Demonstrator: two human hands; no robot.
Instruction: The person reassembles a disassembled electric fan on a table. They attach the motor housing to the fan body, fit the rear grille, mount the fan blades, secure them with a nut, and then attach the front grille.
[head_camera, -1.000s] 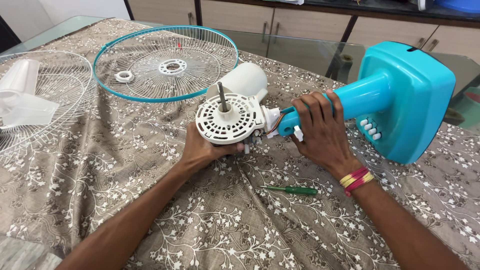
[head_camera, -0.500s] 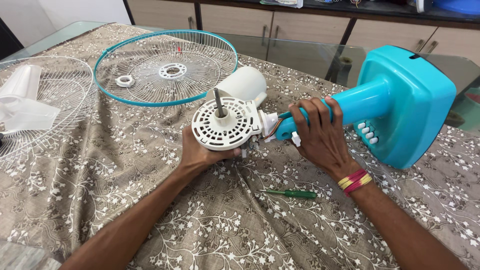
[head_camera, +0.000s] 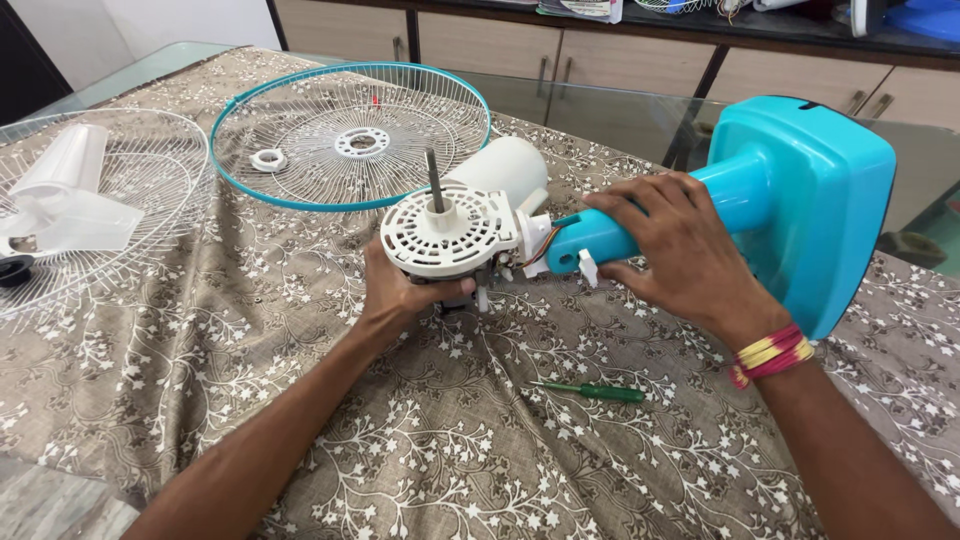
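Observation:
A dismantled table fan lies on its side on the cloth. Its white motor head (head_camera: 447, 232) has a slotted round face and a bare metal shaft (head_camera: 435, 182) pointing up. My left hand (head_camera: 400, 290) cups the motor head from below. My right hand (head_camera: 680, 250) wraps over the turquoise neck (head_camera: 600, 240), which joins the motor by exposed wires (head_camera: 545, 245). The square turquoise base (head_camera: 810, 200) stands on edge at the right. A white rear motor cover (head_camera: 505, 168) sits just behind the motor.
A green-handled screwdriver (head_camera: 600, 392) lies on the patterned cloth (head_camera: 480, 440) in front of me. A teal-rimmed wire grill (head_camera: 350, 135) with a white ring nut (head_camera: 268, 159) lies at the back. Another white grill (head_camera: 130, 200) with a translucent blade (head_camera: 60, 200) is at left. Cabinets stand behind the glass table edge.
The motor head has tilted so its shaft points more upright. My right hand has slid along the neck toward the base and now covers the buttons. The screwdriver has not moved.

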